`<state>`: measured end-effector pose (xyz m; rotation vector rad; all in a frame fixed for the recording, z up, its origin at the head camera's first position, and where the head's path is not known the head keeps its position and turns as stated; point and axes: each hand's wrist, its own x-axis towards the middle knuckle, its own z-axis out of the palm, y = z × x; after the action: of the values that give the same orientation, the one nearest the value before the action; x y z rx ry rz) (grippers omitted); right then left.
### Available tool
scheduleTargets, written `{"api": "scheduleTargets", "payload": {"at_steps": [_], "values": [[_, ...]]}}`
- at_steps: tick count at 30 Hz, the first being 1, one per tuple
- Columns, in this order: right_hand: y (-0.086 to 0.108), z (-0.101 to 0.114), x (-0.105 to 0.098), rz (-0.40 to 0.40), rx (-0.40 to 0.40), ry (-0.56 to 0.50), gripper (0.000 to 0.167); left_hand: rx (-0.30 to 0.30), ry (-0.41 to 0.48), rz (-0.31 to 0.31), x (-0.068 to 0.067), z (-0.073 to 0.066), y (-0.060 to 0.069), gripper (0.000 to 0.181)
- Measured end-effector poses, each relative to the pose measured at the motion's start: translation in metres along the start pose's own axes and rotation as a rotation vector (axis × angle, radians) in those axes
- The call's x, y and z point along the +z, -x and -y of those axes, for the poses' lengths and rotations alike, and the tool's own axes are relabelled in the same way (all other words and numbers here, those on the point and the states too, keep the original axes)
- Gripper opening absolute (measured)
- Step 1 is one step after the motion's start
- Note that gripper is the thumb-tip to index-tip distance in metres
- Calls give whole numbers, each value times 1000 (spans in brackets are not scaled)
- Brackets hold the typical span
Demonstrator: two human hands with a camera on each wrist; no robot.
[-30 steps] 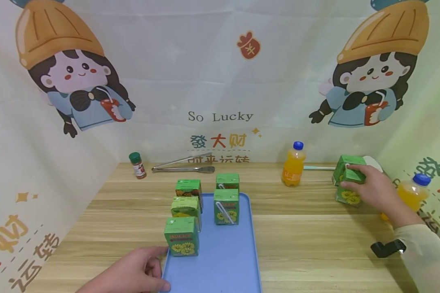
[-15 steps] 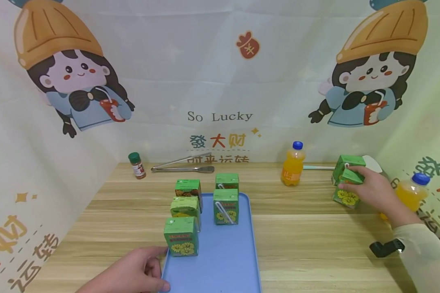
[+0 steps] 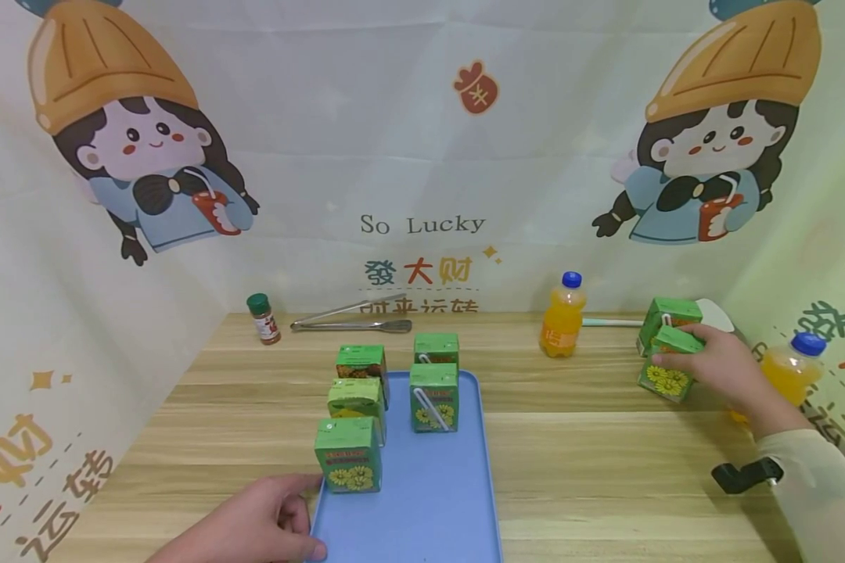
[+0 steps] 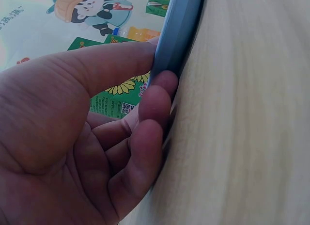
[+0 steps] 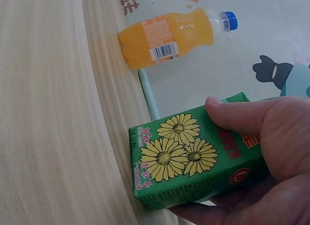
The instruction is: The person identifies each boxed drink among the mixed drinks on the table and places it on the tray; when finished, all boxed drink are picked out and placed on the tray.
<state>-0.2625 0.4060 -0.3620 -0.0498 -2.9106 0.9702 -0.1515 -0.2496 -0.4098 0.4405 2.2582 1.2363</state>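
In the head view, my right hand (image 3: 728, 379) grips a green drink carton (image 3: 665, 379) printed with yellow flowers, thumb on its front face. The carton tilts slightly, its base close to the tabletop; whether it touches I cannot tell. Another green carton (image 3: 678, 311) stands just behind it. At the lower left, my left hand (image 3: 253, 520) holds the rim of the blue tray (image 3: 436, 493), its other fingers curled against the outer side in the left wrist view. Several cartons stand on the tray in two rows; the nearest left one (image 3: 348, 457) is beside my left index finger.
Orange drink bottles stand at the back (image 3: 563, 320) and at the far right (image 3: 792, 371), partly behind my right arm. A pale-handled utensil (image 3: 613, 322) lies behind. Metal tongs (image 3: 352, 324) and a green-capped spice jar (image 3: 264, 319) are at the back left. Cloth walls enclose the table.
The carton in my right hand has shifted a little left and towards me and tipped slightly, away from the one behind. My left hand and the tray have stayed put.
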Motion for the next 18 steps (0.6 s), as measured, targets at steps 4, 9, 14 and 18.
{"api": "scheduleTargets", "payload": {"at_steps": [4,9,14,18], "values": [[-1,-2,6,6,38,-80,93,0,0,0,0,-1,0,90],[-4,-4,18,-26,38,-162,96,12,-10,-3,0,-2,0,91],[-5,-5,25,-49,28,-196,93,17,-9,-3,-1,-1,0,92],[-5,-5,27,-55,8,-200,88,19,-12,-2,-1,0,0,92]]}}
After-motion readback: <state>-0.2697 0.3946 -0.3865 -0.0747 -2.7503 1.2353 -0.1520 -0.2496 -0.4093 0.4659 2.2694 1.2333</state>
